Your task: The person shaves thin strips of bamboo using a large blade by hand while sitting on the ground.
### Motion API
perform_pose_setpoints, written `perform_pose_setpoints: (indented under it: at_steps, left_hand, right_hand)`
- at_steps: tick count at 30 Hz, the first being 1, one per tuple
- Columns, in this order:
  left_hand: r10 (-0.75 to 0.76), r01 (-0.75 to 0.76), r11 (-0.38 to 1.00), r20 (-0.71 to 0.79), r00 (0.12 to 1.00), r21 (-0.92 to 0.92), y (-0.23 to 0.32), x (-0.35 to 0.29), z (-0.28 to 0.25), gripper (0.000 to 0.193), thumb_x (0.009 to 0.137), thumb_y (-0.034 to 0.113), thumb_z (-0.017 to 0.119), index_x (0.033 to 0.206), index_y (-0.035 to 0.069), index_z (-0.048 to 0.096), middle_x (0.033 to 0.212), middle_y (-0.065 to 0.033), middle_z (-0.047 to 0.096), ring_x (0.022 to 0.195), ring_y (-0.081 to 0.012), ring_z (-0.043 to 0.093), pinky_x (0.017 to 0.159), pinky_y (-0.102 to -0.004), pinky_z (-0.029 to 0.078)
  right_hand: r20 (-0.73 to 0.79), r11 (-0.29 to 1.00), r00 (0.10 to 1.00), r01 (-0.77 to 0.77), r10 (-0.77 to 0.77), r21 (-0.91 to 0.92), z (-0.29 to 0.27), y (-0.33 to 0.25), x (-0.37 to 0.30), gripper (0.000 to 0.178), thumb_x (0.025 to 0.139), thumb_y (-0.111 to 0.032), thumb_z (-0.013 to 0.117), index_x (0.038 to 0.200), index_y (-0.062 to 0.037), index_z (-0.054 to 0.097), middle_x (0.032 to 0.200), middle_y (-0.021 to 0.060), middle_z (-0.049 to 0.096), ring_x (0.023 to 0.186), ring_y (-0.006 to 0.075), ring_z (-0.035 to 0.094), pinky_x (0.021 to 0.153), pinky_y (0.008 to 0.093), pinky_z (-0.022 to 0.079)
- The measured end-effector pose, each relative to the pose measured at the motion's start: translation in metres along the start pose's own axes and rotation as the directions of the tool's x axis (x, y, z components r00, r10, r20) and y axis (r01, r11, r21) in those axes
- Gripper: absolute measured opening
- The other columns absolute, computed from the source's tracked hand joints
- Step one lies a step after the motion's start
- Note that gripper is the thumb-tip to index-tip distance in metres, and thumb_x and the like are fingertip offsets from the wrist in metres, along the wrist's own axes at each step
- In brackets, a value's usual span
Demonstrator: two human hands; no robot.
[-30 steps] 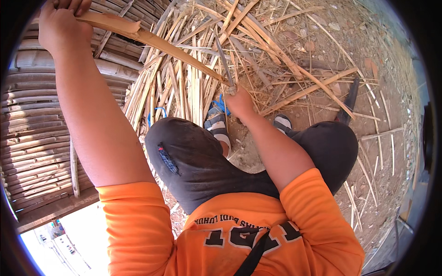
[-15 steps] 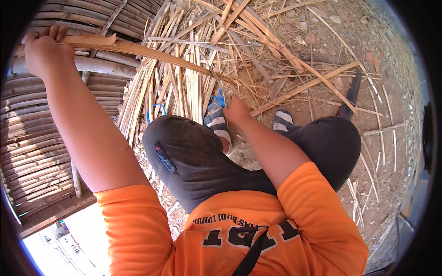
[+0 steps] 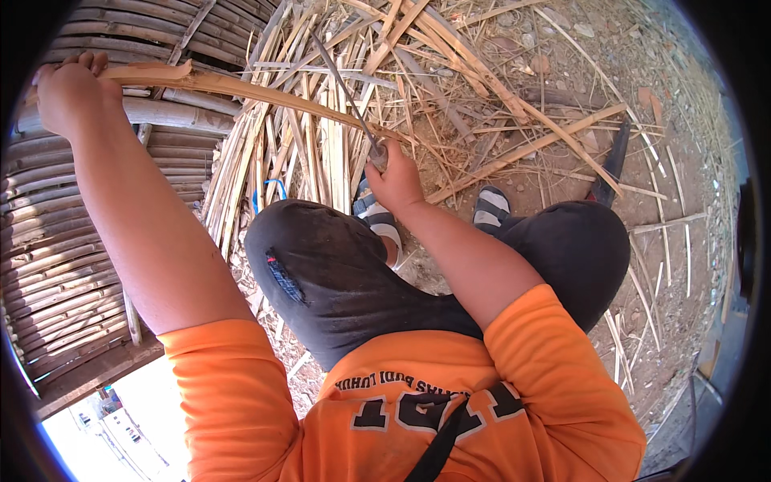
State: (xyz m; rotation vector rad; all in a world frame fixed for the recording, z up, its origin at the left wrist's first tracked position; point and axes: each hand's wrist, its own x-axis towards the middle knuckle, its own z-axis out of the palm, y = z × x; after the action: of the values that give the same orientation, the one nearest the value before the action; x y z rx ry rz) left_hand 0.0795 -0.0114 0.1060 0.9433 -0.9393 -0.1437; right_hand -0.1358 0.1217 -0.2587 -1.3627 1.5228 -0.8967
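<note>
High at the left, my left hand [image 3: 74, 100] is closed round the end of a long split bamboo strip [image 3: 265, 95], which has a raised sliver on its upper side. The strip slants across to just above my right hand [image 3: 395, 178]. That hand is wrapped round the handle of a knife [image 3: 344, 84]. Its thin dark blade points up and to the left, crossing the strip near its right end. Most of the handle is hidden by my fingers. Below, my sandalled feet [image 3: 491, 207] rest on the ground between my bent knees.
Many split bamboo strips [image 3: 317, 153] are piled beyond my left knee. More strips [image 3: 554, 128] lie crossed on the littered dirt. A slatted bamboo panel [image 3: 64, 233] borders the left. A dark, long object [image 3: 617, 157] lies by my right knee.
My right hand has shifted slightly left and up and turned, so the knife blade now shows plainly, pointing up-left. My left hand and the bamboo strip have shifted slightly left.
</note>
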Motion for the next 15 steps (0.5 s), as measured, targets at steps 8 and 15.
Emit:
perform_pose_setpoints:
  at_steps: [8, 15]
  left_hand:
    - [-0.022, 0.024, 0.999, -0.064, 0.998, 0.025, 0.007, -0.003, 0.001, 0.024, 0.103, 0.003, 0.043, 0.126, -0.004, 0.043, 0.089, -0.0127, 0.053, 0.065, -0.0196, 0.046, 0.053, -0.035, 0.041]
    - [-0.035, 0.037, 0.999, 0.055, 0.998, -0.029, 0.005, -0.001, -0.007, 0.008, 0.104, 0.008, 0.042, 0.108, 0.002, 0.045, 0.08, -0.0071, 0.043, 0.064, -0.0188, 0.039, 0.053, -0.0339, 0.033]
  right_hand:
    - [0.328, 0.863, 0.812, -0.378, 0.482, -0.334, -0.002, 0.092, 0.034, 0.041, 0.083, -0.016, 0.066, 0.117, 0.006, 0.059, 0.113, 0.0275, 0.069, 0.109, 0.0415, 0.067, 0.094, 0.0453, 0.053]
    - [-0.061, 0.928, 0.926, -0.371, 0.372, 0.037, 0.006, 0.049, 0.022, 0.042, 0.082, -0.02, 0.067, 0.116, 0.0041, 0.061, 0.107, 0.0286, 0.069, 0.105, 0.0432, 0.066, 0.092, 0.0469, 0.053]
